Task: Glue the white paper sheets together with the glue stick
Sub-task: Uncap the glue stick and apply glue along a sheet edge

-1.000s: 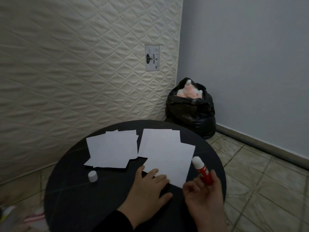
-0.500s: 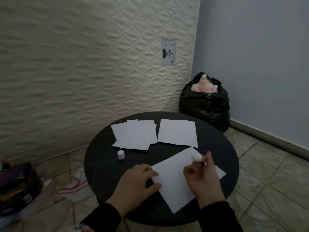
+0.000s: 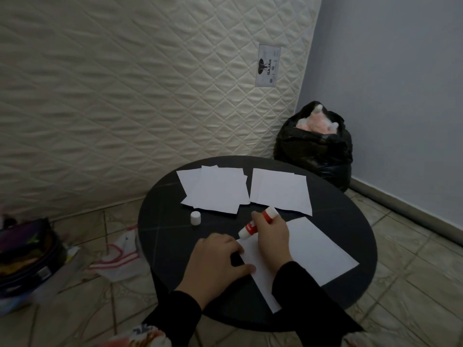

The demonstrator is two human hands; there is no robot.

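glue stick (image 3: 258,222) sits mid-frame, right hand (image 3: 271,236) wrapped around it, white tip touching the near-left corner of the paper sheet (image 3: 318,249) lying lower right on the round black table (image 3: 160,216). left hand (image 3: 215,261) lies flat, fingers pressing that sheet's left edge. cap (image 3: 195,217) stands to the left, two paper stacks (image 3: 218,190) further up, black trash bag (image 3: 315,149) upper right

We note a round black surface (image 3: 170,236), plain white paper sheets (image 3: 318,249), a red-and-white glue stick (image 3: 253,225), a white cap (image 3: 195,217), a cream diamond-quilted mattress (image 3: 125,96).
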